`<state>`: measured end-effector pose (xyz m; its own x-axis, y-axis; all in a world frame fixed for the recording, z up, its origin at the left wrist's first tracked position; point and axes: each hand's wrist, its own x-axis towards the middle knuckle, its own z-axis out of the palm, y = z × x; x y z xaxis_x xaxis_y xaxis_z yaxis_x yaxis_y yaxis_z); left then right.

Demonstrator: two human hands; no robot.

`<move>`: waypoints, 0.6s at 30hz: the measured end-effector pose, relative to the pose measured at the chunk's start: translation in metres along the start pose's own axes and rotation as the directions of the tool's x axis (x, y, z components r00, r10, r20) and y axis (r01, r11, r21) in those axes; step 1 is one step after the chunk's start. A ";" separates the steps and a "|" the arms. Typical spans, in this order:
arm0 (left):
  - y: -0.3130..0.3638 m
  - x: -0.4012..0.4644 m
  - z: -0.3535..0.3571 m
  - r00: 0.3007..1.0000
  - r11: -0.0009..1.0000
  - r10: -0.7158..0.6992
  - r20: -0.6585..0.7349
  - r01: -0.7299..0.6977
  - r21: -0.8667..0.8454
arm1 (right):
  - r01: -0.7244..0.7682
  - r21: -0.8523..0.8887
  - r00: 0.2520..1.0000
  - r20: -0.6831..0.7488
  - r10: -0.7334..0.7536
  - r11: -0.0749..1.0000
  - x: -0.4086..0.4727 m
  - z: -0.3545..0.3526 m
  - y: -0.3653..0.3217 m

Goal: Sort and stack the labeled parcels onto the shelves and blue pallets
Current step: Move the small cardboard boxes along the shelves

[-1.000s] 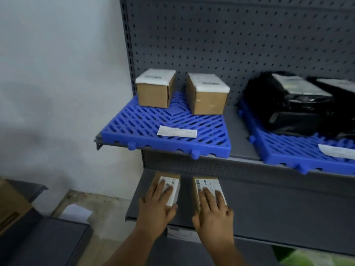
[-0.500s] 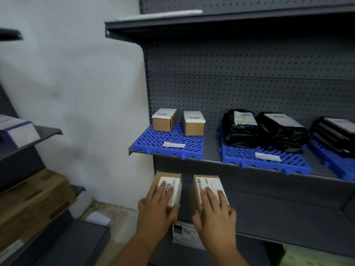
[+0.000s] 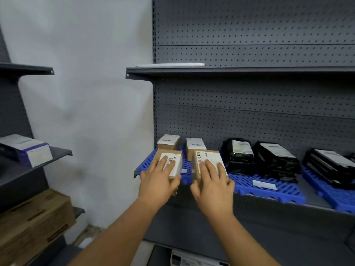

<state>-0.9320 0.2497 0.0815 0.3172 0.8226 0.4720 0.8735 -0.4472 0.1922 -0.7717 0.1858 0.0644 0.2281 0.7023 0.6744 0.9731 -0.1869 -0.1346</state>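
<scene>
Nearest, two forearms reaching up and forward, each with a small brown parcel in the grip: left hand (image 3: 158,181) laid over the left-hand parcel (image 3: 169,165), fingers flat across its white label and thumb hooked round the right edge; right hand (image 3: 212,182) likewise over the right-hand parcel (image 3: 207,166), fingers stretched along the label, thumb tucked at the left side. Labels kept face up, probably so the barcodes stay readable once shelved (a judgement, not a certainty). Both parcels held level with the front of the left blue pallet (image 3: 186,167); whether touching it or just above, impossible to tell. Behind them on that pallet, two matching boxes (image 3: 168,144) side by side, likely the reason for bringing this pair here: like with like, front row before back row. Further right, black bagged parcels (image 3: 238,157) grouped on the next blue pallet (image 3: 269,187). Beyond, the grey pegboard back (image 3: 249,116) and the upper shelf (image 3: 230,71).
</scene>
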 end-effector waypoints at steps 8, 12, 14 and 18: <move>-0.032 0.105 0.010 0.999 0.999 0.039 0.003 -0.039 0.035 | -0.025 -0.070 0.999 0.040 0.028 0.997 0.090 0.050 -0.014; -0.049 0.157 0.020 0.998 0.998 0.054 0.022 -0.055 0.022 | -0.047 -0.076 0.996 0.076 0.052 0.996 0.132 0.080 -0.018; -0.055 0.181 0.028 0.997 0.997 0.066 0.034 -0.067 0.023 | -0.050 -0.082 0.995 0.087 0.057 0.995 0.151 0.092 -0.018; -0.062 0.231 0.045 0.996 0.996 0.077 0.044 -0.079 0.036 | -0.068 -0.098 0.989 0.124 0.080 0.993 0.187 0.110 -0.015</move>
<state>-0.8963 0.4832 0.1403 0.3997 0.8001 0.4473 0.8586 -0.4977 0.1231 -0.7399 0.3957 0.1128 0.3077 0.7649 0.5659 0.9474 -0.3011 -0.1082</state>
